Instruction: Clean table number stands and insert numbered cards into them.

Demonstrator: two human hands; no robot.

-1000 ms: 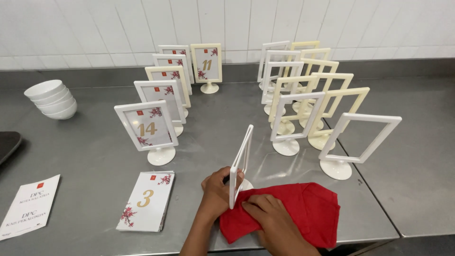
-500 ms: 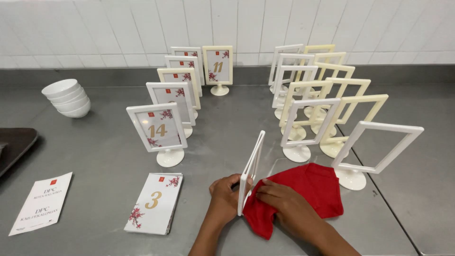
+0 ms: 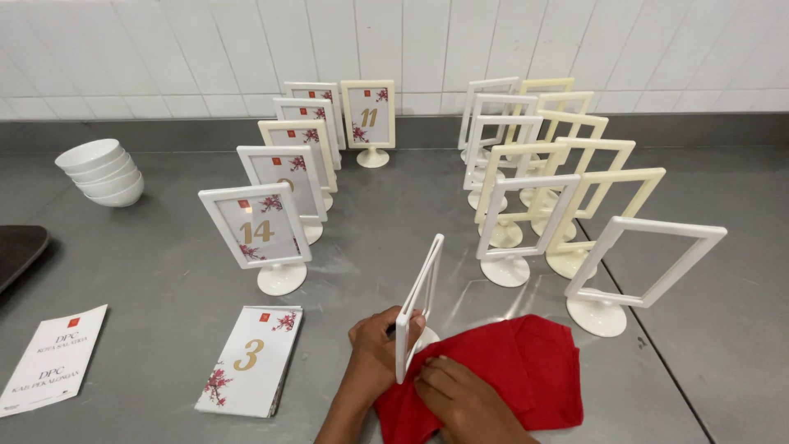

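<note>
My left hand (image 3: 371, 355) grips a white table-sign frame (image 3: 417, 304) by its lower edge, holding it upright and edge-on to me. My right hand (image 3: 460, 403) presses a red cloth (image 3: 526, 370) against the frame's base, with the fingers on the cloth. The cloth lies spread on the steel counter (image 3: 411, 214) to the right of the frame. A flat numbered card with a flower print (image 3: 251, 370) lies just left of my left hand.
A row of framed numbered signs (image 3: 259, 230) stands at the left, and several empty white and cream frames (image 3: 567, 197) stand at the right. Stacked white bowls (image 3: 103, 171) sit far left, a white printed card (image 3: 51, 358) near the front left, a dark tray (image 3: 15, 255) at the edge.
The view has shifted slightly. My hands stay on the frame and cloth, the right hand working the cloth at the frame's base.
</note>
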